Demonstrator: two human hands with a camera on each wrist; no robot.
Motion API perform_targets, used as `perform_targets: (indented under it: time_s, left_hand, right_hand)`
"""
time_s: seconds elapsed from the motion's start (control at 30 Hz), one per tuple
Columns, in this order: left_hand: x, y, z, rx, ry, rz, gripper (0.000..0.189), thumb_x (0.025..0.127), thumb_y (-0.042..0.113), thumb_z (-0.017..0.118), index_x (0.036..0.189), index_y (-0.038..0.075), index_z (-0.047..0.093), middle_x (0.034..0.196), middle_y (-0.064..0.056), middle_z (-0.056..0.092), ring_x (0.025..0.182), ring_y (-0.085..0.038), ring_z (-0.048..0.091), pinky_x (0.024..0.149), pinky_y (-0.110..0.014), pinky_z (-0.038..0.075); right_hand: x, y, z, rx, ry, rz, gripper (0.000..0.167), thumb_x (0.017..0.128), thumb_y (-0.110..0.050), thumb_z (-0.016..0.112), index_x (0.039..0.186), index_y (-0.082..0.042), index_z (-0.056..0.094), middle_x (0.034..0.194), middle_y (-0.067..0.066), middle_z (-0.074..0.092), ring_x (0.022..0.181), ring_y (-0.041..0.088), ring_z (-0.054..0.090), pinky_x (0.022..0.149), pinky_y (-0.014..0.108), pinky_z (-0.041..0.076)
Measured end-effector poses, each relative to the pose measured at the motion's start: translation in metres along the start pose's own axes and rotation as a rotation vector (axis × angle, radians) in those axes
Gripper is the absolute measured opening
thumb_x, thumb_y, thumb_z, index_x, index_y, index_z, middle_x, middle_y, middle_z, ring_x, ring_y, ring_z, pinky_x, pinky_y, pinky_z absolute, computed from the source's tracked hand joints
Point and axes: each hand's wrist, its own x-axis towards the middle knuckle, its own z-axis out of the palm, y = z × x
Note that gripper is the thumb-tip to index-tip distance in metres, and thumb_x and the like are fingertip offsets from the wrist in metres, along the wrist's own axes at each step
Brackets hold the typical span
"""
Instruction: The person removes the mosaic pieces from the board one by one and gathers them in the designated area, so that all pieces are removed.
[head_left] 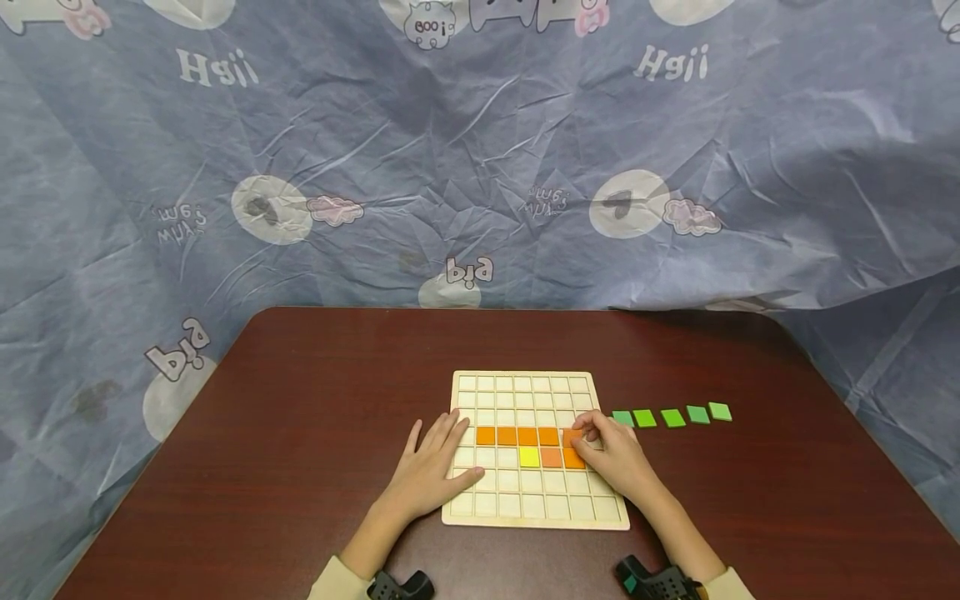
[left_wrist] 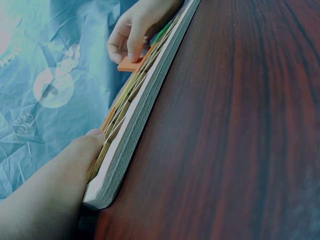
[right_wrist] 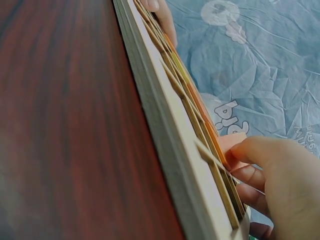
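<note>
A pale wooden grid board [head_left: 532,507] lies on the table, with orange tiles [head_left: 507,436] in a row of its cells. Below that row sit a yellow tile [head_left: 528,457], a lighter orange tile [head_left: 551,457] and another orange tile [head_left: 574,459]. My right hand [head_left: 618,458] pinches an orange square tile [left_wrist: 129,65] between thumb and fingers at the row's right end. In the left wrist view that tile is tilted above the board's surface. With fingers spread, my left hand [head_left: 426,475] rests on the board's left side, its thumb [left_wrist: 90,142] on the grid.
Several green tiles [head_left: 673,418] lie in a loose line on the dark wooden table [head_left: 337,400], right of the board. A blue patterned cloth [head_left: 450,150] hangs behind the table. A black wrist device [head_left: 401,586] is worn on each arm.
</note>
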Motion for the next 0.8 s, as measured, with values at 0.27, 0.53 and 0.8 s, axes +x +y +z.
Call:
perform_targets:
  time_s: [0.27, 0.53, 0.8]
  left_hand:
    - [0.001, 0.000, 0.000, 0.002, -0.001, 0.005, 0.078, 0.084, 0.066, 0.038, 0.146, 0.021, 0.022, 0.154, 0.000, 0.016, 0.141, -0.017, 0.016, 0.112, -0.050, 0.001]
    - [0.003, 0.000, 0.000, 0.004, 0.005, 0.003, 0.078, 0.084, 0.066, 0.038, 0.145, 0.021, 0.023, 0.153, 0.000, 0.016, 0.141, -0.018, 0.017, 0.112, -0.051, 0.001]
    - [0.003, 0.001, -0.001, -0.004, 0.002, 0.000, 0.077, 0.084, 0.065, 0.039, 0.145, 0.020, 0.024, 0.153, 0.000, 0.017, 0.141, -0.018, 0.017, 0.112, -0.050, 0.001]
  right_hand:
    - [-0.002, 0.000, -0.001, 0.032, 0.030, -0.001, 0.015, 0.080, -0.011, 0.067, 0.091, -0.014, 0.057, 0.075, -0.004, 0.055, 0.070, 0.007, 0.047, 0.073, 0.026, 0.037]
    - [-0.005, 0.002, -0.007, 0.057, 0.093, 0.029, 0.019, 0.084, -0.011, 0.063, 0.102, -0.012, 0.059, 0.075, -0.002, 0.051, 0.065, 0.005, 0.040, 0.055, 0.019, 0.034]
    - [-0.013, 0.015, -0.017, 0.048, 0.133, 0.030, 0.018, 0.086, -0.011, 0.061, 0.104, -0.011, 0.060, 0.083, -0.001, 0.052, 0.068, 0.001, 0.042, 0.056, 0.018, 0.037]
